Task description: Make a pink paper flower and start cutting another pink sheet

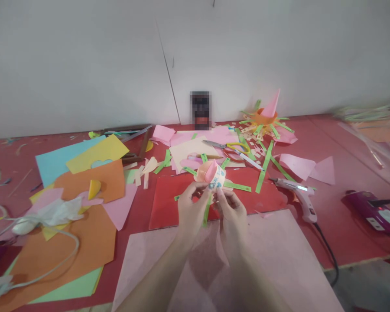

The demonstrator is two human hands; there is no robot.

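My left hand (pixel 190 207) and my right hand (pixel 231 209) meet above the table, both pinched on a small paper flower (pixel 211 174) of peach and pink petals with green paper strips hanging from it. The fingers of both hands are closed round its base. A red paper sheet (pixel 182 203) lies right beneath it and a large pink sheet (pixel 279 251) lies under my forearms.
Scissors (pixel 229 147) lie behind the flower. A white glue gun (pixel 300 195) with a black cord rests to the right, near a purple tool (pixel 373 212). Coloured paper sheets (pixel 94 177) and a white cable (pixel 52 242) cover the left. A finished paper flower (pixel 266 117) stands by the wall.
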